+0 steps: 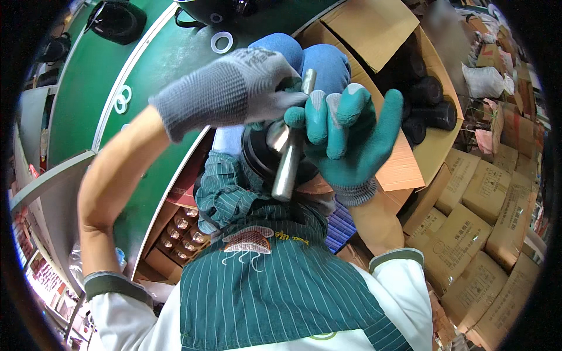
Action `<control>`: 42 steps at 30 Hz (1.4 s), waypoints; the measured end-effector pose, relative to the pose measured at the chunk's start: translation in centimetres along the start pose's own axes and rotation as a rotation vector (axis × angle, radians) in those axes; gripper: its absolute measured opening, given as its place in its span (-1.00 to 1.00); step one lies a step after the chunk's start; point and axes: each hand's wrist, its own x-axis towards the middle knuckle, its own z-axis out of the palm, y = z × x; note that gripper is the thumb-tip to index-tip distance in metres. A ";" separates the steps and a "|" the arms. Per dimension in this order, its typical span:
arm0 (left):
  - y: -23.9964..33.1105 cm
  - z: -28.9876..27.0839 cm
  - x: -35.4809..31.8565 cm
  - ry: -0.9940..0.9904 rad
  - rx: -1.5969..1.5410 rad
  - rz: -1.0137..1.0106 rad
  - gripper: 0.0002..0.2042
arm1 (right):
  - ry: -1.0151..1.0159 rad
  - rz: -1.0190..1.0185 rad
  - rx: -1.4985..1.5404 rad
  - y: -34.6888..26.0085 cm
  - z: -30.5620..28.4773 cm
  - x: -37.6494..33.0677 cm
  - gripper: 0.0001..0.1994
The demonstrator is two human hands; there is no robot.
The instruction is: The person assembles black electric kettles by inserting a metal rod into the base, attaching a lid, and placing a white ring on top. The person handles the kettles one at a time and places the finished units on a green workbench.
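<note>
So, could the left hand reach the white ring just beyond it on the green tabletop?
Probably yes: the white ring lies uncovered close by, with nothing visible between. The left hand seems occupied at the metal rod, though.

Black round thing (253,155), kind unclear, partly behind rod (286,175)

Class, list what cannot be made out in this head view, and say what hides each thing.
All in the head view:
Left hand: palm hidden by its own back.
Black round object: partly covered by the metal bar.
Black cylinders: number unclear, shadow inside the open carton.
Black item on the green table: cut off by the upper edge.
</note>
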 end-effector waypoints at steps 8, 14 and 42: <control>7.1 -3.6 2.5 -0.389 0.263 -0.212 -0.47 | 0.411 -0.270 -0.151 -1.4 -1.1 -3.8 -0.35; 12.4 -1.9 3.5 -0.399 0.498 -0.203 -0.39 | 0.683 -0.234 -0.601 2.0 -3.7 -7.3 -0.28; -1.7 5.2 -1.8 0.053 0.442 0.509 -0.27 | 0.378 -0.387 -0.849 1.9 -2.9 -7.2 -0.71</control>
